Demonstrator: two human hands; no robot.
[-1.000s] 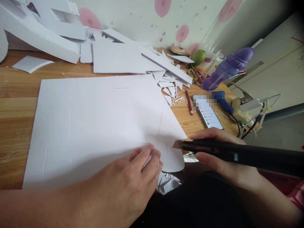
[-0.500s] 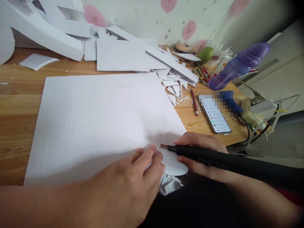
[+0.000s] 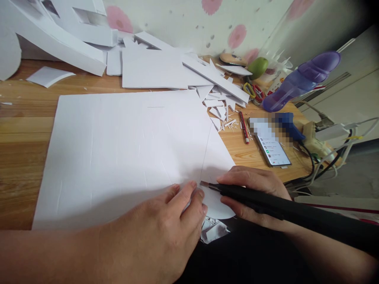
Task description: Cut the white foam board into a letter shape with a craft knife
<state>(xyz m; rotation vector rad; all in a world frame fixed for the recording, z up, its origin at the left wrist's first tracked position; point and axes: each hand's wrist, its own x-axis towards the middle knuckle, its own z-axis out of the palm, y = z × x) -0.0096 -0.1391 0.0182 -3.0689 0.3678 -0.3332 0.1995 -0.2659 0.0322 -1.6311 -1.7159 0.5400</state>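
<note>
A large white foam board (image 3: 112, 150) lies on the wooden table, with a thin drawn line running down its right part. My left hand (image 3: 168, 221) rests on the board's near edge, fingertips down and fingers slightly bent, holding nothing. Just right of those fingertips, my right hand (image 3: 254, 189) grips a long black utility knife (image 3: 266, 199). The knife's short blade points left and meets the board near the lower end of the line. Whether the blade has gone into the board cannot be made out.
White offcuts (image 3: 216, 102) and board pieces (image 3: 154, 69) pile up at the back. To the right are a red pencil (image 3: 244, 128), a phone (image 3: 274, 146), scissors (image 3: 254, 92), a purple bottle (image 3: 302, 83) and cables (image 3: 334, 150). A curved white structure (image 3: 68, 51) stands back left.
The knife's handle end has swung lower at the right, while its blade tip stays by the line. My left hand keeps its place on the board. The whole view has shifted slightly.
</note>
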